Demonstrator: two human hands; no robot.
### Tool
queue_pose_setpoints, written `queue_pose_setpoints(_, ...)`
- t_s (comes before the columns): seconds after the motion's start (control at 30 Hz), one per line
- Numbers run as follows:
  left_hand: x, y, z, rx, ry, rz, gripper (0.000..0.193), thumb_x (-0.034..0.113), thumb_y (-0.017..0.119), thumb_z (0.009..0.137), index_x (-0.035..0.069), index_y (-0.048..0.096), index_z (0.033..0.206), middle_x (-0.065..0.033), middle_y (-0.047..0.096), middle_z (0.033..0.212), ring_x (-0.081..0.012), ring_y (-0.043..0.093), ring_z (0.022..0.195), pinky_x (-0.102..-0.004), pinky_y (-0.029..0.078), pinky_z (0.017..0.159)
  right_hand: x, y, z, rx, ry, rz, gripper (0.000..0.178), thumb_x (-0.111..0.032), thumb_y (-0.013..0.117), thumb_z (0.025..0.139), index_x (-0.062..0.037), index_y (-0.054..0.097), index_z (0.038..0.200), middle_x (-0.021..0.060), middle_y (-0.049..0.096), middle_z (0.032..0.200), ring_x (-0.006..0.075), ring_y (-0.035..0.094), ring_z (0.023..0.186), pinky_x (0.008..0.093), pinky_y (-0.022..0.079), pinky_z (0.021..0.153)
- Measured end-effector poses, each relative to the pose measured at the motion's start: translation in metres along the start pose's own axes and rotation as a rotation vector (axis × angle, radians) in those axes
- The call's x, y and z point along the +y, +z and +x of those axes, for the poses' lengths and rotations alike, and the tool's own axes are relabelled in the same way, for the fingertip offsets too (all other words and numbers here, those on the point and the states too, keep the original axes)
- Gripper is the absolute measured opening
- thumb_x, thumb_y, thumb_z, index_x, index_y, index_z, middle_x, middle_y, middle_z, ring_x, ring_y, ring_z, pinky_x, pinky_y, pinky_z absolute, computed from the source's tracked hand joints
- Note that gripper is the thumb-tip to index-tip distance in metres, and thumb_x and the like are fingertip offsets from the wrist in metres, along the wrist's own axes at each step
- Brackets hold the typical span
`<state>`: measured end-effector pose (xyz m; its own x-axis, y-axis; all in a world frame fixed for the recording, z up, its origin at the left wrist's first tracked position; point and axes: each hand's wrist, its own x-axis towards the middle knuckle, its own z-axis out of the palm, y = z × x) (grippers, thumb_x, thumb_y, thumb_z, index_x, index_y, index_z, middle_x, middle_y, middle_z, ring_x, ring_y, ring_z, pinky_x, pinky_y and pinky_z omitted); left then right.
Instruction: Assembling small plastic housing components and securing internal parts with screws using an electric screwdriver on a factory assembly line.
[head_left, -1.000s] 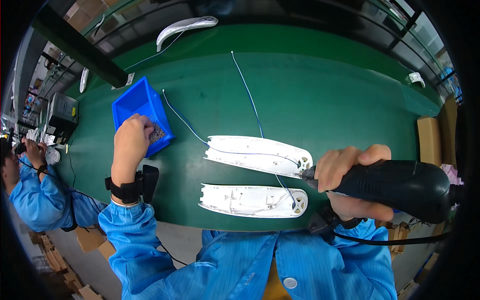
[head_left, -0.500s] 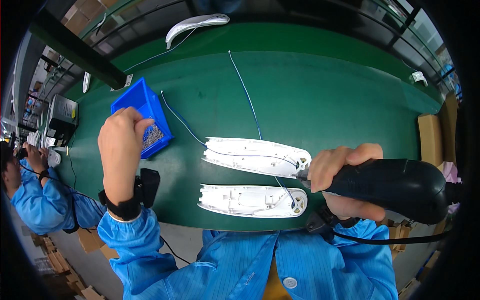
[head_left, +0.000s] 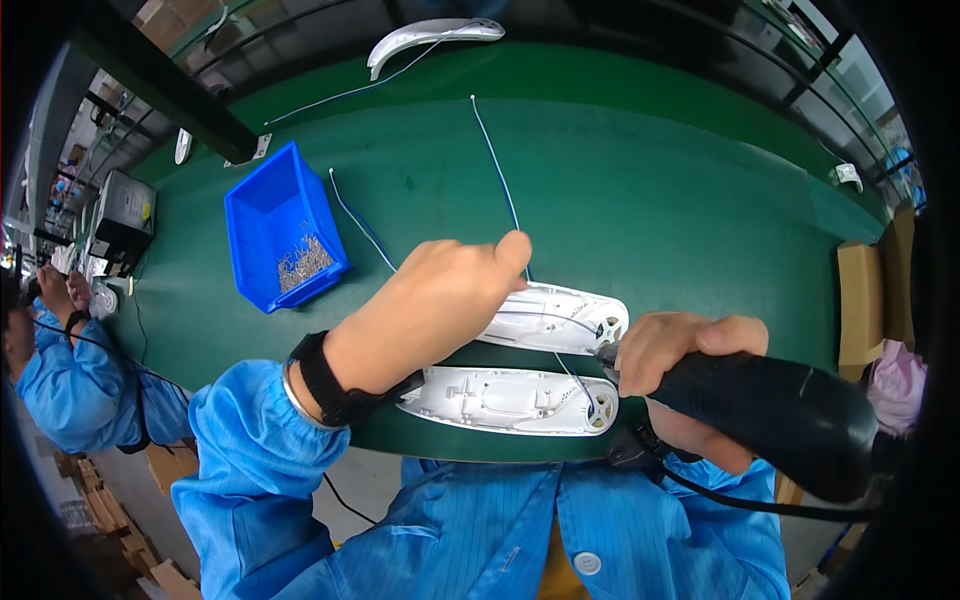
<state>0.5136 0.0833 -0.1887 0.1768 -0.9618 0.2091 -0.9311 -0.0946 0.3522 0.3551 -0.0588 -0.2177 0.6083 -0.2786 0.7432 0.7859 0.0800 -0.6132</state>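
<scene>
My right hand [head_left: 672, 375] is wrapped round a black electric screwdriver [head_left: 775, 415], its tip close to the round end of the farther white plastic shell [head_left: 565, 312]. Above that shell my left hand [head_left: 430, 305] is closed, thumb and fingertips pressed together; whatever sits between them is too small or hidden to make out. The hand covers the shell's left part. Nearer to me lies a second white plastic shell [head_left: 505, 400], its hollow side up. Thin blue-and-white cables run from the shells. A blue bin [head_left: 250, 245] at the left holds many small metal screws [head_left: 303, 262].
A curved white shell [head_left: 430, 40] with a cable lies at the table's far edge. A green post [head_left: 165, 90] rises at the far left. Cardboard boxes [head_left: 860, 305] stand at the right edge. Another person [head_left: 75, 385] works at the left.
My left hand has moved from over the blue bin rightward to above the farther shell. The screwdriver's rear end has dipped toward me, its tip staying near the shell's round end.
</scene>
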Motion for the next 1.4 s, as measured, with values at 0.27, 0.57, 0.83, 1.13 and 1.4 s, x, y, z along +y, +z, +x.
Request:
queue_pose_setpoints(0.27,-0.007,-0.002,0.011,-0.088,0.019,0.050,0.023,0.008,0.060,0.077,0.001,0.039,0.074,-0.0175,0.049,0.052,-0.0356,0.054,0.051,-0.0386,0.042,0.044,0.003,-0.001,0.007,-0.050,-0.099,0.040,0.076,-0.052,0.071,0.062,0.0002,0.037,0.105,0.0137,0.056,0.068,0.0208,0.052,0.051,0.0314,0.042,0.048)
queue_pose_setpoints(0.57,-0.008,-0.005,0.009,-0.118,-0.051,-0.011,0.022,0.010,0.058,0.079,0.000,0.039,0.077,-0.0193,0.051,0.055,-0.0370,0.055,0.056,-0.0404,0.043,0.048,0.006,0.002,0.007,-0.083,-0.075,0.064,0.075,-0.052,0.071,0.062,0.0001,0.036,0.104,0.0135,0.055,0.069,0.0206,0.053,0.055,0.0315,0.043,0.052)
queue_pose_setpoints(0.83,-0.013,0.005,0.014,-0.139,-0.257,-0.156,0.020,0.013,0.059,0.080,-0.001,0.046,0.078,-0.0198,0.057,0.064,-0.0360,0.058,0.062,-0.0398,0.045,0.053,-0.005,0.002,0.009,0.228,0.100,0.087,0.077,-0.060,0.062,0.067,-0.0016,0.036,0.109,0.0119,0.055,0.068,0.0200,0.053,0.054,0.0313,0.044,0.052)
queue_pose_setpoints(1.13,-0.070,-0.023,0.065,0.123,-0.339,-0.185,0.013,0.011,0.059,0.081,-0.001,0.053,0.081,-0.0134,0.059,0.068,-0.0188,0.058,0.061,-0.0306,0.044,0.055,-0.033,-0.046,0.021,0.347,-0.060,-0.142,0.075,-0.069,0.049,0.071,-0.0045,0.035,0.106,0.0074,0.052,0.063,0.0147,0.049,0.045,0.0246,0.040,0.043)
queue_pose_setpoints(1.4,-0.182,-0.080,0.077,0.481,-0.400,0.303,0.015,0.015,0.065,0.076,0.001,0.059,0.075,-0.0103,0.059,0.071,-0.0216,0.057,0.065,-0.0313,0.044,0.059,-0.021,-0.047,0.024,0.350,0.011,-0.192,0.075,-0.069,0.050,0.071,-0.0033,0.035,0.103,0.0070,0.050,0.059,0.0144,0.049,0.045,0.0235,0.041,0.041)
